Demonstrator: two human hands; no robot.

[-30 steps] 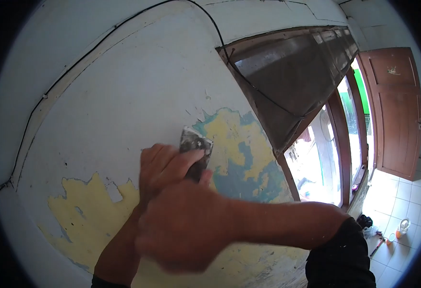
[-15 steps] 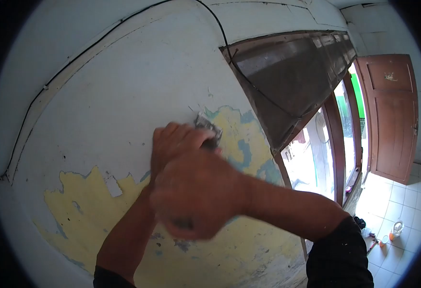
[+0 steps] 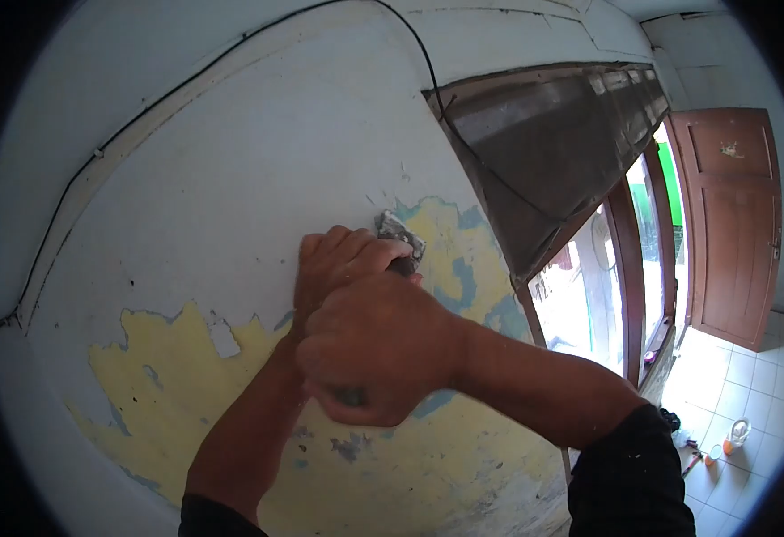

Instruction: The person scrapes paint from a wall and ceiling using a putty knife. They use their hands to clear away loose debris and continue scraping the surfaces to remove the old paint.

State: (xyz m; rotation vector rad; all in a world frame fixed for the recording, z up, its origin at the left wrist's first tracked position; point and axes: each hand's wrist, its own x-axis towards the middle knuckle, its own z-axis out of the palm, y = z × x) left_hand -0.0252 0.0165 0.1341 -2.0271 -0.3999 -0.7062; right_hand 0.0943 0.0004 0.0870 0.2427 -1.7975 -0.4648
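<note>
A scraper [image 3: 401,234] with a whitish, smeared blade lies against the wall, where white paint meets a bare yellow patch [image 3: 164,358]. My left hand [image 3: 343,259] is closed on it close to the blade, with the thumb over the tool and the knuckles near the white paint. Lower and nearer to me, my right hand [image 3: 374,345] is wrapped in a fist around the handle, whose dark end shows beneath the fist. Most of the handle is hidden by my hands. Blue-green paint edges border the yellow area.
Right of the patch runs a brown window frame [image 3: 620,268] below a dark brown panel [image 3: 544,152]. A black cable [image 3: 177,85] crosses the wall above. Further right stand a brown door [image 3: 732,228] and a tiled floor [image 3: 745,367] with a few small objects.
My right fist has shifted slightly up toward the blade and is less blurred. Wall and hands sit a little further right in the view. Both hands keep hold of the scraper.
</note>
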